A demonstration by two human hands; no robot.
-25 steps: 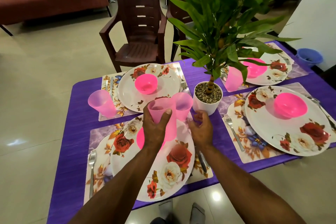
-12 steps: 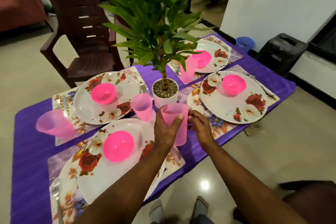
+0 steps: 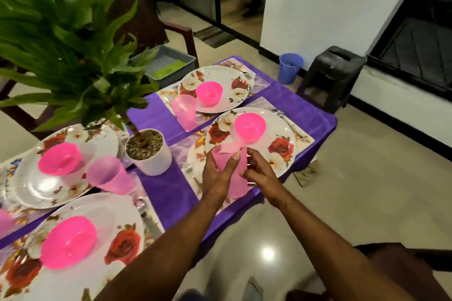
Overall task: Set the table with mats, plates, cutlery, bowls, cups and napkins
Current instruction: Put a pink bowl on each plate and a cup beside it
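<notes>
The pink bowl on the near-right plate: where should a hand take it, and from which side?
Pinch the pink bowl by its rim, coming from above on the right: it sits upright and open on the plate. The near left side is crowded by the cup and both hands.

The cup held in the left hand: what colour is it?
Translucent pink cup, gripped by the left hand; head view.
</notes>
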